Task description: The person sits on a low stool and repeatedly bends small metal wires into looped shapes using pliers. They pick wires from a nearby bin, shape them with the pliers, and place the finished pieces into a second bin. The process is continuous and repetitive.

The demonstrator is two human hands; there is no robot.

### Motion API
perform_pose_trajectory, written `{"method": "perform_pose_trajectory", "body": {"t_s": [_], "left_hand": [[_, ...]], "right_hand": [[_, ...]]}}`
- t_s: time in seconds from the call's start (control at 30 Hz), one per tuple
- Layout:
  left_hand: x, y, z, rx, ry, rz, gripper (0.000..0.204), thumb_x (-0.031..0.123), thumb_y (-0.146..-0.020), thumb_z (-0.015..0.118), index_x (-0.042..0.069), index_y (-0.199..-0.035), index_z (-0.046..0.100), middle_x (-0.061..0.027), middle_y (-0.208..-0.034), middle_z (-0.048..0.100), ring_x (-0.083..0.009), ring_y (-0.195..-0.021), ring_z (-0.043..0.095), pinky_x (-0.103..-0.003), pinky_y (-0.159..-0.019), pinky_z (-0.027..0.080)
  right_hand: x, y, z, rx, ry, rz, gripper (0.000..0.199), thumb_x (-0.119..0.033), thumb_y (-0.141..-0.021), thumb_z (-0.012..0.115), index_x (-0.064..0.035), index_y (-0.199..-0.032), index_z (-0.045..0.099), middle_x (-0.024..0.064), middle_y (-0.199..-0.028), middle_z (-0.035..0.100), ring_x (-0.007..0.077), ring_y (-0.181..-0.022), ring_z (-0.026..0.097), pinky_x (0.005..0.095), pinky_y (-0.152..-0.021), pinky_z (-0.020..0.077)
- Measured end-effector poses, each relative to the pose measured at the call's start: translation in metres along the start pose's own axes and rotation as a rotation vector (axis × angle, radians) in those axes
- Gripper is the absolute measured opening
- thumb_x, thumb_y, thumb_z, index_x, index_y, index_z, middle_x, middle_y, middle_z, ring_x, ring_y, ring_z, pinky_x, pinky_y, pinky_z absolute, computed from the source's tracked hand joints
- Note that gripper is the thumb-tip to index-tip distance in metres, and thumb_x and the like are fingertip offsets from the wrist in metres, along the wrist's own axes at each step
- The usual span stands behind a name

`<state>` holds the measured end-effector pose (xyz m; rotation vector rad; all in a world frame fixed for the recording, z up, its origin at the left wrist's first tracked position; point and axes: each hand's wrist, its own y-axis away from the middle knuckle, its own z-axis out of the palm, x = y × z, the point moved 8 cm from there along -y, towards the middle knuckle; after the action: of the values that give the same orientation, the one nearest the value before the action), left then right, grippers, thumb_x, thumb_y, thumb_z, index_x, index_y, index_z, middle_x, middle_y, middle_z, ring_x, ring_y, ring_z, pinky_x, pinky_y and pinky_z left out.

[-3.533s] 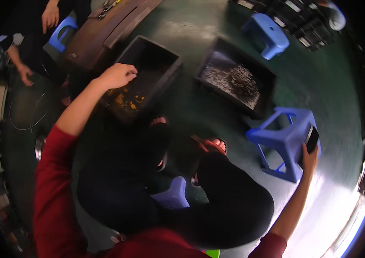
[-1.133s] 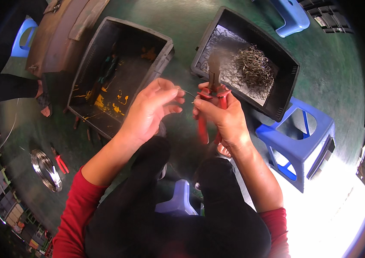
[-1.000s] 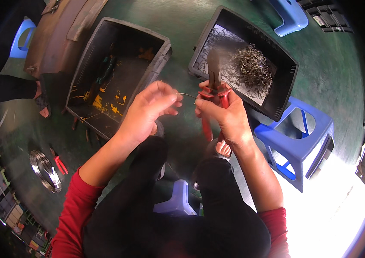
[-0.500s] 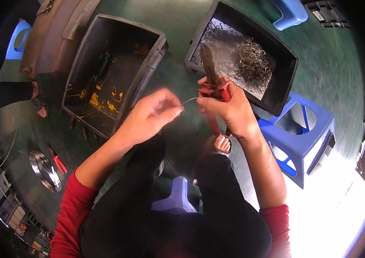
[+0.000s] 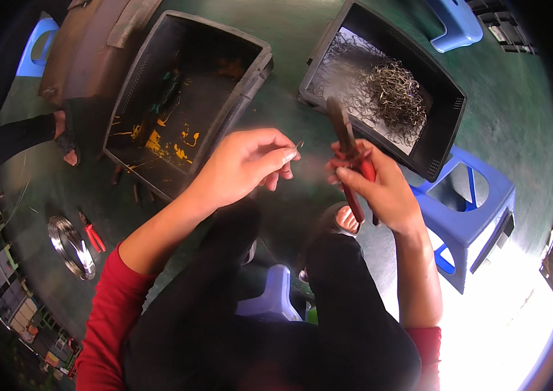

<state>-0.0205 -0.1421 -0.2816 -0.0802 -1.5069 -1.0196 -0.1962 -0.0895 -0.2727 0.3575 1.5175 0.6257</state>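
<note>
My left hand is closed, with thumb and forefinger pinching a short bent piece of wire whose curved end pokes out past the fingertips. To its right, my right hand is wrapped around red-handled pliers, their dark jaws pointing up and away from me. A gap separates the pliers from the wire. Beyond the right hand stands a black crate, where a tangled heap of bent wire pieces lies on a white sheet.
Another black crate, stained yellow inside, stands at the left. A wire coil and second red-handled pliers lie on the floor at far left. Blue stools stand at the right and far right. Another person's foot shows at left.
The wire no longer stretches between both hands; my left fingers alone hold it. My right hand has drawn away rightward with the pliers. The whole view has shifted slightly.
</note>
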Motion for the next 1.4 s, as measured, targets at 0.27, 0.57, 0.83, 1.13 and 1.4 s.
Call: {"method": "perform_pose_trajectory", "body": {"t_s": [0.27, 0.57, 0.83, 1.13, 1.4], "left_hand": [[0.004, 0.004, -0.001, -0.008, 0.045, 0.005, 0.019, 0.018, -0.100, 0.057, 0.001, -0.104, 0.064, -0.0018, -0.069, 0.060, -0.0041, -0.053, 0.049, -0.019, -0.047, 0.038], [0.027, 0.014, -0.005, 0.210, -0.389, 0.351, 0.015, 0.004, -0.096, 0.059, 0.000, -0.107, 0.068, -0.0017, -0.075, 0.063, -0.0056, -0.054, 0.057, -0.021, -0.049, 0.043], [0.040, 0.019, 0.001, 0.238, -0.530, 0.532, 0.017, 0.001, -0.094, 0.059, 0.000, -0.109, 0.069, -0.0044, -0.079, 0.065, -0.0069, -0.054, 0.060, -0.021, -0.048, 0.044], [0.012, 0.014, -0.004, 0.003, -0.361, 0.097, 0.035, 0.027, -0.100, 0.053, -0.001, -0.080, 0.059, -0.0087, -0.068, 0.057, -0.0145, -0.060, 0.051, -0.030, -0.060, 0.041], [-0.013, 0.008, 0.005, -0.094, 0.030, -0.009, 0.041, 0.031, -0.102, 0.048, 0.002, -0.073, 0.055, 0.0009, -0.062, 0.044, -0.0067, -0.060, 0.043, -0.028, -0.056, 0.035]], "right_hand": [[0.005, 0.033, 0.020, -0.097, 0.148, 0.096, 0.032, -0.011, -0.097, 0.059, -0.0009, -0.126, 0.053, 0.0025, -0.097, 0.064, 0.0037, -0.067, 0.052, 0.0209, -0.055, 0.0417], [0.003, 0.040, 0.023, -0.111, 0.200, 0.058, 0.035, -0.016, -0.097, 0.061, -0.0016, -0.128, 0.053, 0.0048, -0.109, 0.067, 0.0085, -0.095, 0.061, 0.0228, -0.077, 0.0493], [0.002, 0.041, 0.020, -0.120, 0.269, 0.053, 0.033, -0.015, -0.097, 0.062, -0.0006, -0.125, 0.054, 0.0061, -0.108, 0.066, 0.0115, -0.098, 0.062, 0.0263, -0.084, 0.0506], [0.006, 0.039, 0.015, -0.092, 0.258, 0.077, 0.027, -0.011, -0.096, 0.062, -0.0002, -0.120, 0.056, 0.0053, -0.097, 0.064, 0.0108, -0.087, 0.061, 0.0264, -0.078, 0.0511], [-0.004, 0.038, 0.009, -0.008, 0.462, -0.024, 0.020, -0.010, -0.095, 0.063, -0.0017, -0.112, 0.058, 0.0023, -0.078, 0.062, 0.0078, -0.075, 0.059, 0.0245, -0.069, 0.0471]]}}
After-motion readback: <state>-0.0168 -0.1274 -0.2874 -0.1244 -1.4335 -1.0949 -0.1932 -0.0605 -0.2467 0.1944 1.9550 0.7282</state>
